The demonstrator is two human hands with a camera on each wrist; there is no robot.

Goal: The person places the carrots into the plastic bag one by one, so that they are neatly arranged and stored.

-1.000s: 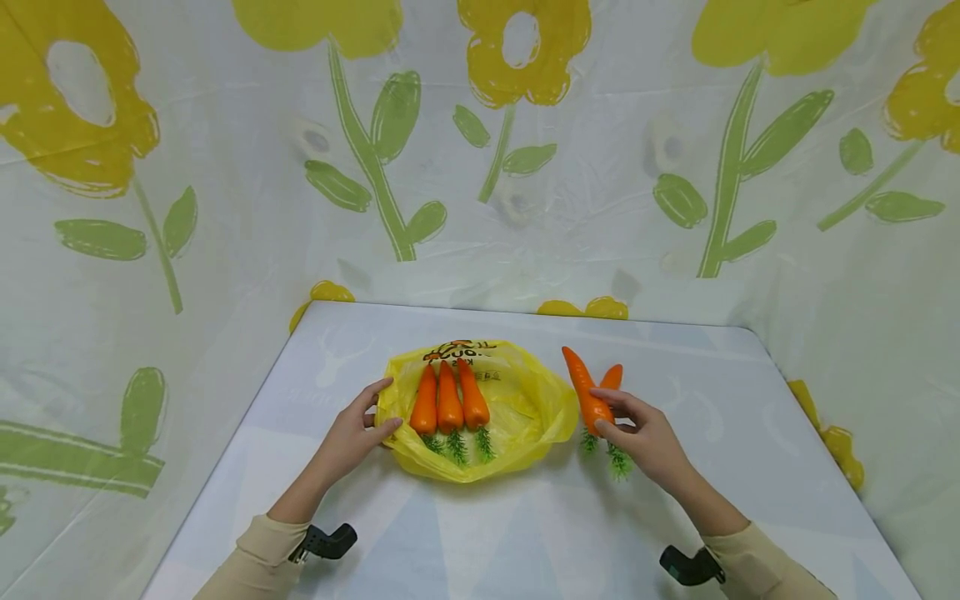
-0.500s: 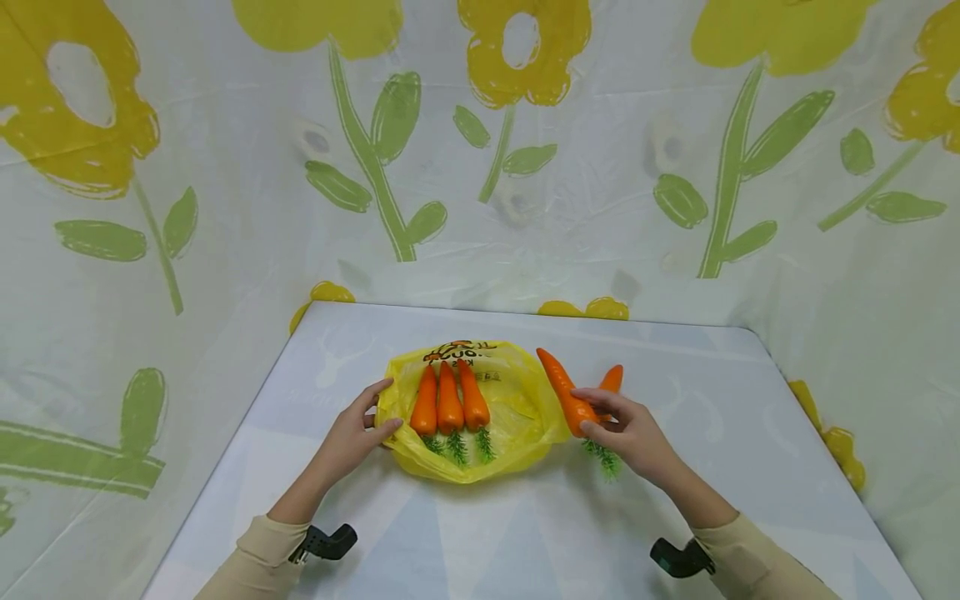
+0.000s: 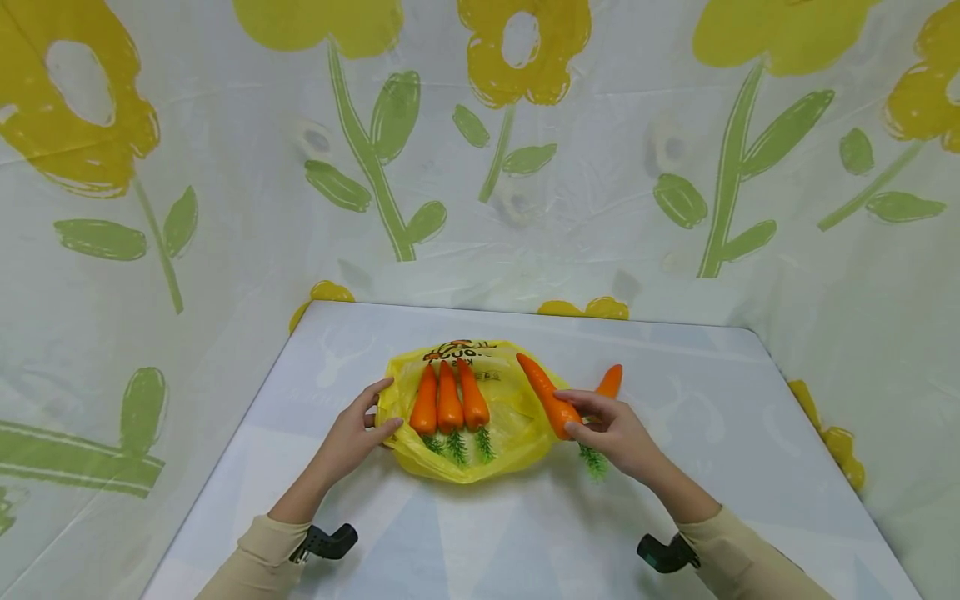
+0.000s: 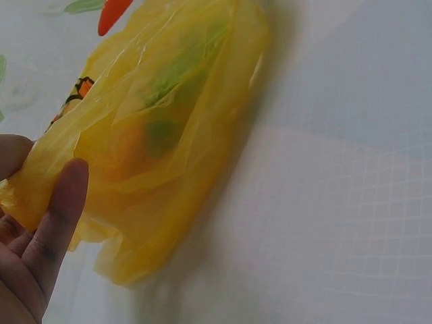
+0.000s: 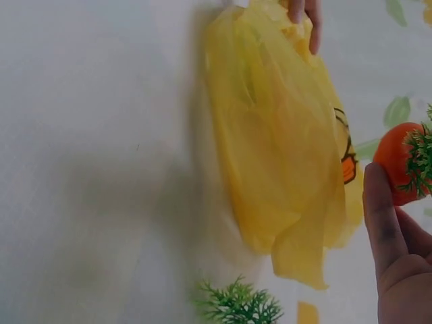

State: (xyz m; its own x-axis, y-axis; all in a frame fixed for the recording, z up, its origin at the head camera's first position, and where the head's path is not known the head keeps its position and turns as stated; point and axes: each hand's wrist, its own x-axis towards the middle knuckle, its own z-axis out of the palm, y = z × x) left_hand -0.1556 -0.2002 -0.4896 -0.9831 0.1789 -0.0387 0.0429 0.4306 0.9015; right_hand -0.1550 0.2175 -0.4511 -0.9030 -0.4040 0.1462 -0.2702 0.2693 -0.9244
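A yellow plastic bag (image 3: 517,417) lies spread with its mouth facing up in the head view. Three orange carrots (image 3: 450,404) with green tops rest side by side in its left part. My left hand (image 3: 362,427) pinches the bag's left rim between thumb and fingers, also seen at the bag's edge (image 4: 47,175) in the left wrist view. My right hand (image 3: 611,435) holds another carrot (image 3: 542,390) near its leafy end, tip pointing up-left over the bag's right side. One more carrot (image 3: 612,381) lies on the table, partly hidden behind that hand.
A pale patterned table (image 3: 480,542) carries everything, its back edge beyond the bag. Cloth walls printed with yellow flowers (image 3: 528,50) surround it. Each forearm wears a black wrist camera (image 3: 330,542). Green leaves (image 5: 236,304) show low in the right wrist view.
My right hand has moved left with its carrot, from beside the bag to over its right rim. The left hand, the bagged carrots and the carrot on the table have stayed put.
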